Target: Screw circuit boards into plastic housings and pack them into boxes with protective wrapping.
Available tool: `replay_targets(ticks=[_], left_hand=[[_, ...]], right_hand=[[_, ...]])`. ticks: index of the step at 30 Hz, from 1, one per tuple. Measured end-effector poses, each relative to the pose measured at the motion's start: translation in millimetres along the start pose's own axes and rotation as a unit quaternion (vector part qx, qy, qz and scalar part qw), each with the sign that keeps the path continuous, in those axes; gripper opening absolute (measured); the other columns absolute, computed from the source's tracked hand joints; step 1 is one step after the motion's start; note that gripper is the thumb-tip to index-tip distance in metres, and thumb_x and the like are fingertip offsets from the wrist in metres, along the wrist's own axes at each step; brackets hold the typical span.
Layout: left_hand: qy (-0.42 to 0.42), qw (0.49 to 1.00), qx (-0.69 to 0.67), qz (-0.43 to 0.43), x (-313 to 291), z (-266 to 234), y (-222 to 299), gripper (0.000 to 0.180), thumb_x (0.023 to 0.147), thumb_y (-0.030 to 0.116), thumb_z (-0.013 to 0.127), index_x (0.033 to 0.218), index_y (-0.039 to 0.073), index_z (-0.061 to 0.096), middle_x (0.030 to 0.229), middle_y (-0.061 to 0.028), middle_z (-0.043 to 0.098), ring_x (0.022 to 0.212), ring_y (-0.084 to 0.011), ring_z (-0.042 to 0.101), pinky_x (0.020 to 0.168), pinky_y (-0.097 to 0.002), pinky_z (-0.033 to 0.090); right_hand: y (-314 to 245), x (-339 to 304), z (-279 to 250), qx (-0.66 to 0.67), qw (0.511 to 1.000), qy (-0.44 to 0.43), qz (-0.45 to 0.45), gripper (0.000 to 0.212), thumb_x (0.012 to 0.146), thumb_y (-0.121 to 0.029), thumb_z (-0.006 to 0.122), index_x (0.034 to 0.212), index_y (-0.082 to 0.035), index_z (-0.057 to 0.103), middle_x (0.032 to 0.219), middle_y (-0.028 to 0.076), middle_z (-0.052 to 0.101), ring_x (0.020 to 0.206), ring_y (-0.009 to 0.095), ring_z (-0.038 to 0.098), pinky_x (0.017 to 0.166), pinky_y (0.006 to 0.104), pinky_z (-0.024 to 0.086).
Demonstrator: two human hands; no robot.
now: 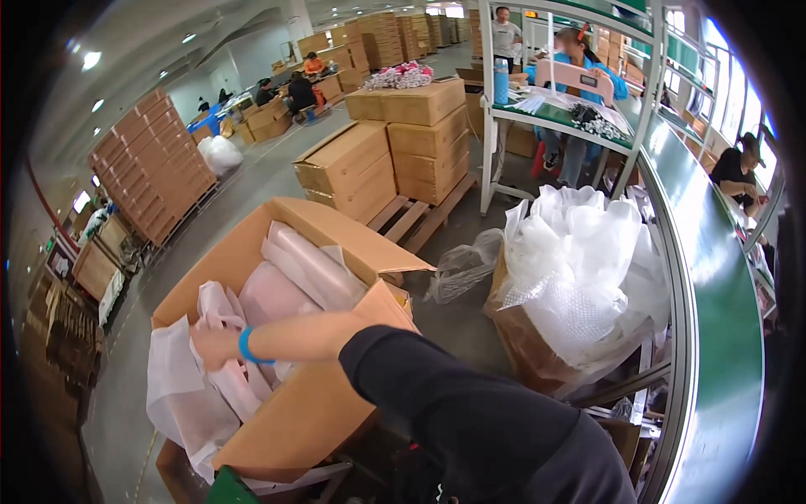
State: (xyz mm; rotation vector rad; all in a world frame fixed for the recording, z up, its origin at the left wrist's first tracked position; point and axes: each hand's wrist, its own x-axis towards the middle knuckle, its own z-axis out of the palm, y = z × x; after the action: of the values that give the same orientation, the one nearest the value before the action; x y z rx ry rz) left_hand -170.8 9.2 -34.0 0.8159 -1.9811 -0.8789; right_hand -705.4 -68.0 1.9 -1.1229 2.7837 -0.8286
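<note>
Your dark sleeve [487, 420], your right hand [217, 344] at white-wrapped bundles [273, 291] in an open carton [294, 433], finger grip too blurred to tell

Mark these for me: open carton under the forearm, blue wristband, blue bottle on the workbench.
Open carton [306, 433]: head view, bare outer wall nearest the wearer.
Blue wristband [244, 343]: head view, band's upper-facing strip.
Blue bottle [501, 82]: head view, middle of its body.

Stacked cartons [153, 168] at upper left and a long green bench [724, 336] at right show a factory workshop.
</note>
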Motion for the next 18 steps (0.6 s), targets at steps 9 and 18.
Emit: replay_targets(ticks=[9, 18], left_hand=[[0.01, 0.998, -0.012, -0.053, 55.3, 31.1, -14.7, 0.024, 0.096, 0.021, 0.064, 0.11, 0.001, 0.068, 0.092, -0.0142, 0.069, 0.078, -0.0237, 0.065, 0.07, -0.0345, 0.053], [0.043, 0.949, 0.106, 0.293, 273.4, 195.4, -7.0, 0.046, 0.1, 0.029, 0.06, 0.136, 0.001, 0.054, 0.126, -0.022, 0.062, 0.107, -0.0287, 0.064, 0.087, -0.0397, 0.052]], right_hand=[[-31.9, -34.8, 67.6, -0.151, 0.983, -0.067, -0.081, 0.07, 0.071, -0.032, 0.08, 0.127, 0.005, 0.059, 0.131, 0.025, 0.055, 0.115, 0.036, 0.059, 0.083, 0.0569, 0.049], [0.2, -12.2, 56.9, 0.031, 0.991, -0.004, -0.131, 0.02, 0.077, -0.01, 0.067, 0.094, 0.0, 0.067, 0.098, 0.021, 0.068, 0.09, 0.041, 0.067, 0.077, 0.0528, 0.05]])
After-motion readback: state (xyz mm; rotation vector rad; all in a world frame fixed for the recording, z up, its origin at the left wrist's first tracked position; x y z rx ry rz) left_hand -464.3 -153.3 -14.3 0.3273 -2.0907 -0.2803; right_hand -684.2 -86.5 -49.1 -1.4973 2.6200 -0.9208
